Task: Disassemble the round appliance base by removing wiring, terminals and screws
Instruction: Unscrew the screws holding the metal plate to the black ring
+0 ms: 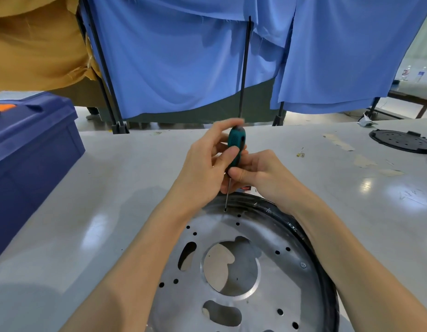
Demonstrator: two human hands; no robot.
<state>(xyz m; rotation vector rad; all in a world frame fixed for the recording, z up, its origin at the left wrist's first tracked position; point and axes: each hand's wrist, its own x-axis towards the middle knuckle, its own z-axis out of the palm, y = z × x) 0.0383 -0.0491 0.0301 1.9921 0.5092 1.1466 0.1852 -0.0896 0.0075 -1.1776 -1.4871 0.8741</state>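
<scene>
The round appliance base (289,279) lies at the table's near edge: a silver metal plate with many holes inside a black rim. A screwdriver (235,142) with a teal and black handle stands upright over its far side, the thin shaft tip set in a hole by the rim. My left hand (207,161) grips the handle from the left, thumb across it. My right hand (260,173) pinches the lower handle and shaft from the right. One screw (303,265) sits on the plate near the right rim.
A dark blue plastic bin (32,149) stands at the left on the grey table (111,188). A black round cover (403,141) lies at the far right, with a small yellow part (300,154) nearer the middle. Blue and mustard cloths hang on black racks behind.
</scene>
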